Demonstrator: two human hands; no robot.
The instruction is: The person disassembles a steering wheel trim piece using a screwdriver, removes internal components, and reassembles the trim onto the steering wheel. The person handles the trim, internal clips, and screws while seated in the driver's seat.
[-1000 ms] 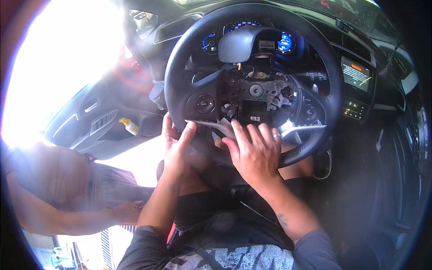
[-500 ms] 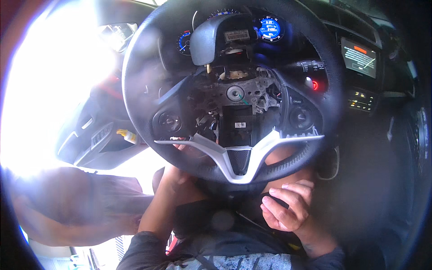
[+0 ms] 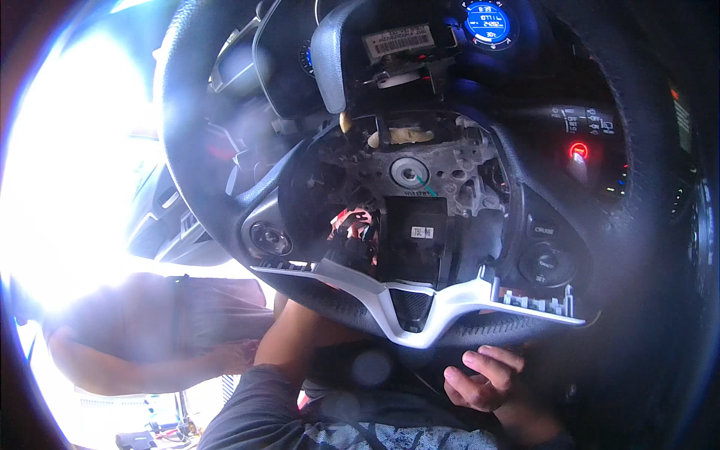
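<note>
A black steering wheel [image 3: 174,135] with its centre pad off fills the view, its metal hub and bolt [image 3: 409,173] bare. A silver V-shaped trim piece [image 3: 427,334] lies across its lower spoke. My left forearm [image 3: 300,334] reaches up behind the wheel's lower left rim. The rim and spoke hide my left hand; pinkish and dark shapes show through the spoke gap, too unclear to name. My right hand [image 3: 486,379] hovers just below the lower right rim, fingers loosely bent and apart. Nothing shows in it.
Behind the wheel, a dark cover piece [image 3: 330,56] and a labelled part [image 3: 397,43] stand before the lit blue display [image 3: 489,22]. A red-lit button [image 3: 579,151] glows at right. Another person [image 3: 172,330] stands beside the open door at left, an arm bent across.
My view has moved closer to the wheel, and the wheel looks larger. My left arm reaches farther behind the rim. My right hand stays below the wheel, its fingers still bent.
</note>
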